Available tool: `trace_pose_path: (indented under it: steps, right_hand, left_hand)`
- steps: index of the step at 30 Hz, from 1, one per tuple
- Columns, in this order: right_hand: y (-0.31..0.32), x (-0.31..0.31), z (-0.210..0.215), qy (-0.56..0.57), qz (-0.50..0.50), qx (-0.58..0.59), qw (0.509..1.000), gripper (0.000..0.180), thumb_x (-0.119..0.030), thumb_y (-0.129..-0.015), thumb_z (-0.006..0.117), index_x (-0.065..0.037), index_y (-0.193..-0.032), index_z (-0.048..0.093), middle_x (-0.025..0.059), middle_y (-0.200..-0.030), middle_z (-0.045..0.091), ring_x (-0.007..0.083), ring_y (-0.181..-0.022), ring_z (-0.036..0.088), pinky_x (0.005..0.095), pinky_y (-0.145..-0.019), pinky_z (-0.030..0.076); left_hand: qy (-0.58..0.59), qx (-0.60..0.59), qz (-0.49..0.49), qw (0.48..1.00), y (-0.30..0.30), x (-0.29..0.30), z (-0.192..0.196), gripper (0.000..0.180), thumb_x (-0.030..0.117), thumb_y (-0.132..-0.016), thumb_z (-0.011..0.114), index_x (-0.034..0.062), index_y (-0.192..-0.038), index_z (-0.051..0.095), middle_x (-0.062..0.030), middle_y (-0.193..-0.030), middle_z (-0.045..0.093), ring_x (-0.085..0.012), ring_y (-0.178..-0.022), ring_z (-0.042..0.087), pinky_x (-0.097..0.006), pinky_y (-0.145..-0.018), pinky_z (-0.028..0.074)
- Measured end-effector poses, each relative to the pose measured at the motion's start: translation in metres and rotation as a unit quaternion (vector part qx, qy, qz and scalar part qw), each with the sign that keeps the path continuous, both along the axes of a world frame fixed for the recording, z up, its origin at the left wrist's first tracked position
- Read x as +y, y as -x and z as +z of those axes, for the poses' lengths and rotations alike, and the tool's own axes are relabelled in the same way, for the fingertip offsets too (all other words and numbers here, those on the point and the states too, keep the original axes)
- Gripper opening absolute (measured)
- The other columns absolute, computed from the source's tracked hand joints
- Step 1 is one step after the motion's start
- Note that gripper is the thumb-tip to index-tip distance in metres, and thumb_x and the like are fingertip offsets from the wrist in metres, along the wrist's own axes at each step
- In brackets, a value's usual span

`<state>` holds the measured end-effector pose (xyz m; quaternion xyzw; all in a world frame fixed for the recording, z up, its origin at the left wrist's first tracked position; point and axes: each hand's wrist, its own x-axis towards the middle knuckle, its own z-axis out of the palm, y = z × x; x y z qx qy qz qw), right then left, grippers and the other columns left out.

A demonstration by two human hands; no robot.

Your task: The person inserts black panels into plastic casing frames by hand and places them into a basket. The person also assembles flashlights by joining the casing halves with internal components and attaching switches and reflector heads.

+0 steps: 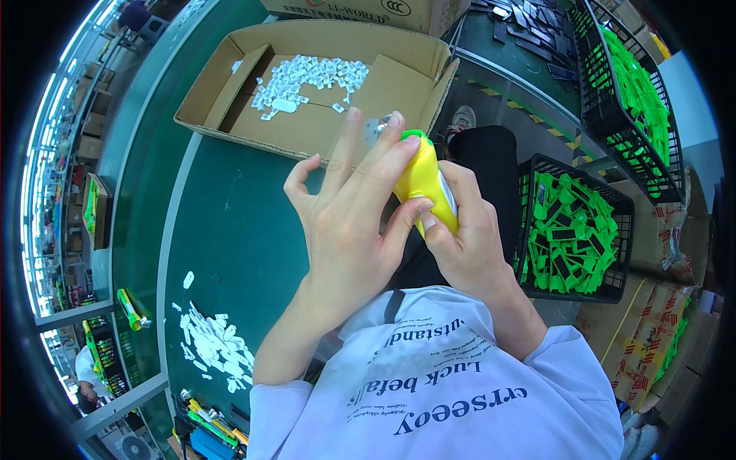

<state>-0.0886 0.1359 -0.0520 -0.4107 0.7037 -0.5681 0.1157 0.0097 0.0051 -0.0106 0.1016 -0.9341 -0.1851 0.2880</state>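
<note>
Yellow plastic, smooth and glossy, that's what the little handheld piece [424, 184] looks like, with a green tip at its top end, and it's held up in front of the chest between both hands, over the edge of the dark green surface [230, 222]. The right hand [468, 238] is wrapped around its lower half from the right, thumb pressed on the near face. The left hand [349, 222] comes in from the other side, fingers half spread, index and thumb pinching at the top end and the side. I'd guess it's light and rigid, probably a bit slippery with that shine, so gripping around the body like the right hand does seems the safe hold; the green tip looks like the fiddly bit. Past the hands there's an open cardboard box [307, 126] with small white parts in it, another pile of white parts [215, 345] on the surface to the left, and black crates of green pieces [571, 234] to the right.
</note>
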Motion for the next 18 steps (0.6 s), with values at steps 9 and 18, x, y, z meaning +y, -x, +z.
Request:
trace_pose_path:
  steps: [9, 18]
  right_hand:
    - [0.016, 0.006, 0.021, -0.041, 0.167, 0.355, 0.919, 0.047, -0.019, -0.076, 0.075, -0.013, -0.122, 0.064, 0.0061, -0.091, 0.059, 0.022, -0.076, 0.06, 0.0335, -0.065, 0.05]
    - [0.037, -0.021, 0.027, 0.032, 0.091, 0.176, 0.98, 0.038, -0.041, -0.086, 0.067, -0.004, -0.094, 0.067, 0.0115, -0.078, 0.062, 0.0264, -0.068, 0.064, 0.0367, -0.059, 0.049]
  left_hand:
    - [-0.052, -0.157, -0.139, 0.976, -0.039, -0.047, 0.052, 0.088, 0.051, -0.064, 0.086, 0.0022, -0.132, 0.058, -0.0162, -0.137, 0.057, -0.03, -0.121, 0.055, -0.038, -0.094, 0.045]
    - [-0.016, -0.161, -0.027, 0.986, -0.085, -0.028, 0.018, 0.054, 0.022, -0.066, 0.082, 0.0016, -0.111, 0.059, -0.0142, -0.098, 0.065, -0.0317, -0.087, 0.063, -0.04, -0.08, 0.048]
